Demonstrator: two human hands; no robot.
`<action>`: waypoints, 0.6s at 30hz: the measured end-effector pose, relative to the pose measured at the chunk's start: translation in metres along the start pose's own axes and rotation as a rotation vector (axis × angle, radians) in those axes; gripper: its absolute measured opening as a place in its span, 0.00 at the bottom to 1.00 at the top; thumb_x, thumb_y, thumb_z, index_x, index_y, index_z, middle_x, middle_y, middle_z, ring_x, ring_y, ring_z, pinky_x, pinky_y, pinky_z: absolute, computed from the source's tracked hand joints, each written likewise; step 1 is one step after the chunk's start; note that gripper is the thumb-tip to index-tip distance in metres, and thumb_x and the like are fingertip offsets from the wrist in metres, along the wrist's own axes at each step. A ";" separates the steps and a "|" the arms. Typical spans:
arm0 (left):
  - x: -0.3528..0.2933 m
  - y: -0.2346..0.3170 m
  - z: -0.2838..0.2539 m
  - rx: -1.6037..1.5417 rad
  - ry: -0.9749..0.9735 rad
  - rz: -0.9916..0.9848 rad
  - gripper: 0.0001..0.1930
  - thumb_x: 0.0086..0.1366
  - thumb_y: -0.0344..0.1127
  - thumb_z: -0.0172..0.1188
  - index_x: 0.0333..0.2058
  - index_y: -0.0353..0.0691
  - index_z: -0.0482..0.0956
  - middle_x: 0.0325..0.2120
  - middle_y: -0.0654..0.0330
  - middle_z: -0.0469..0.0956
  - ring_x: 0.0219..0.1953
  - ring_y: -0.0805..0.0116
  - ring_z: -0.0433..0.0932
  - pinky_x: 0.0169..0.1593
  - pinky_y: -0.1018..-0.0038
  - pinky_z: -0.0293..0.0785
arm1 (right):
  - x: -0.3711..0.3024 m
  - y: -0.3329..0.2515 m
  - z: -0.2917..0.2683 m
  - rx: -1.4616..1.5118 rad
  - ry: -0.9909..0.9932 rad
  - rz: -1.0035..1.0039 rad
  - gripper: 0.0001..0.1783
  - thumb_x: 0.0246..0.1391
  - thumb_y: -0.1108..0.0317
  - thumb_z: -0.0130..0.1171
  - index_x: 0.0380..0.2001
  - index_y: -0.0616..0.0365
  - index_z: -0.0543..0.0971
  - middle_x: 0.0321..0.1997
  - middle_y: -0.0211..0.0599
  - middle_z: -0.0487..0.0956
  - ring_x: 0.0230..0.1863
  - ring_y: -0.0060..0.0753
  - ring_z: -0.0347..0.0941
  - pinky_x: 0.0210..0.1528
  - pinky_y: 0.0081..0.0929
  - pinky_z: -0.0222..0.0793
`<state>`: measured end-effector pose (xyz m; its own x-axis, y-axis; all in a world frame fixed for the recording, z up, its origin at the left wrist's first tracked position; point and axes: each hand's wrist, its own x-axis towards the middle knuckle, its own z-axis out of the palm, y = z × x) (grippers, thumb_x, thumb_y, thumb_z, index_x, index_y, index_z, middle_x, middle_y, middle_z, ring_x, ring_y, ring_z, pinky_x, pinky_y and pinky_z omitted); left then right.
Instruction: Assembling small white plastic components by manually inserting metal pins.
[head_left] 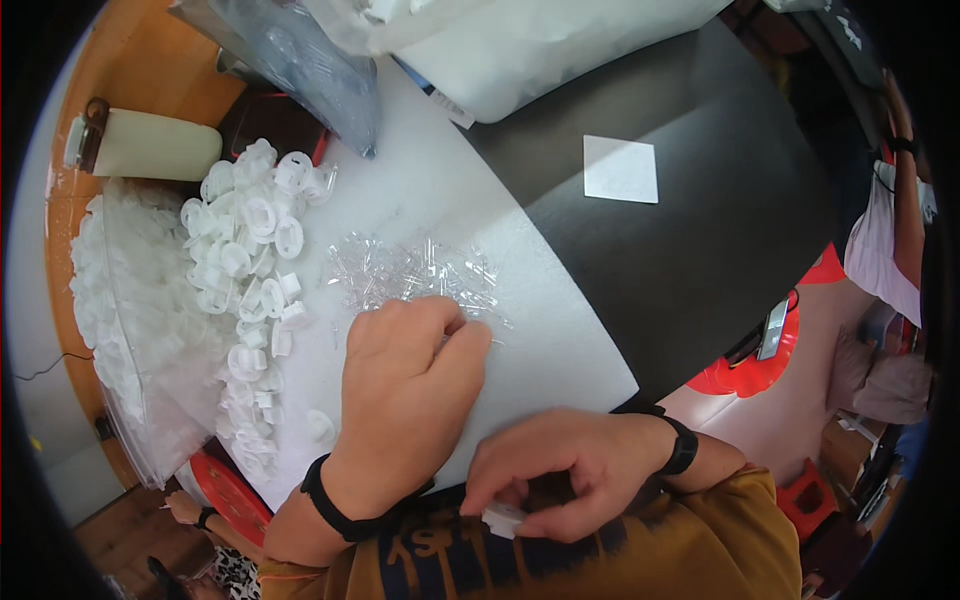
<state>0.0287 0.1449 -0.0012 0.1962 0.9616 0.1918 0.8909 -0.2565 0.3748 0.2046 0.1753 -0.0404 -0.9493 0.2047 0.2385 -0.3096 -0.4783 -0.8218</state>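
Observation:
My left hand point(408, 385) rests at the near edge of a loose heap of small clear plastic pins point(425, 272) on a white sheet point(400, 180). Its fingers are curled, and the tips are hidden beneath the hand, so whatever they hold does not show. Close to my body, my right hand point(570, 465) pinches a small white plastic part point(503, 520) between thumb and fingers. Left of the pins spreads a pile of white ring-shaped plastic parts point(245, 240). One such part point(318, 428) lies apart, beside my left wrist.
A clear bag of white parts point(150, 330) stands at the left, below a pale bottle point(150, 145) lying sideways. Plastic bags point(520, 60) fill the far side. On the dark tabletop point(690, 260) lies a white square card point(620, 170). Other people's arms show at both sides.

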 end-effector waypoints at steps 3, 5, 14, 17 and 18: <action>0.000 0.006 -0.003 0.037 0.003 0.006 0.10 0.44 0.23 0.62 0.27 0.39 0.76 0.28 0.60 0.72 0.31 0.60 0.70 0.34 0.69 0.64 | -0.001 0.002 0.001 -0.009 0.020 -0.017 0.17 0.46 0.73 0.57 0.42 0.61 0.73 0.33 0.32 0.73 0.26 0.22 0.68 0.31 0.18 0.66; -0.002 0.012 -0.008 0.008 0.040 -0.049 0.09 0.44 0.22 0.62 0.27 0.39 0.76 0.29 0.59 0.73 0.31 0.59 0.71 0.34 0.68 0.65 | -0.005 0.000 0.001 0.047 -0.018 0.085 0.16 0.49 0.75 0.55 0.44 0.62 0.72 0.33 0.28 0.72 0.30 0.16 0.67 0.34 0.16 0.65; -0.047 0.032 -0.045 -0.342 0.293 -0.253 0.10 0.50 0.18 0.60 0.32 0.34 0.75 0.26 0.55 0.75 0.25 0.65 0.73 0.31 0.77 0.69 | -0.004 -0.010 0.011 0.402 0.378 0.126 0.22 0.52 0.69 0.58 0.50 0.64 0.68 0.48 0.52 0.74 0.38 0.28 0.75 0.43 0.24 0.73; -0.074 0.036 -0.059 -0.760 0.378 -0.482 0.11 0.52 0.15 0.58 0.34 0.32 0.75 0.30 0.57 0.75 0.29 0.72 0.73 0.33 0.79 0.69 | 0.009 -0.016 0.021 0.340 0.475 0.055 0.22 0.51 0.70 0.58 0.50 0.64 0.68 0.49 0.53 0.74 0.37 0.29 0.76 0.42 0.25 0.74; -0.079 0.037 -0.062 -0.761 0.392 -0.487 0.11 0.52 0.15 0.58 0.34 0.32 0.75 0.30 0.57 0.75 0.29 0.72 0.73 0.33 0.79 0.69 | 0.015 -0.021 0.024 0.331 0.483 0.029 0.23 0.51 0.71 0.58 0.50 0.63 0.68 0.50 0.55 0.73 0.37 0.30 0.76 0.42 0.26 0.74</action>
<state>0.0206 0.0531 0.0542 -0.3948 0.9137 0.0968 0.3101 0.0333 0.9501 0.1953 0.1676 -0.0068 -0.8492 0.5168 -0.1084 -0.3583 -0.7147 -0.6007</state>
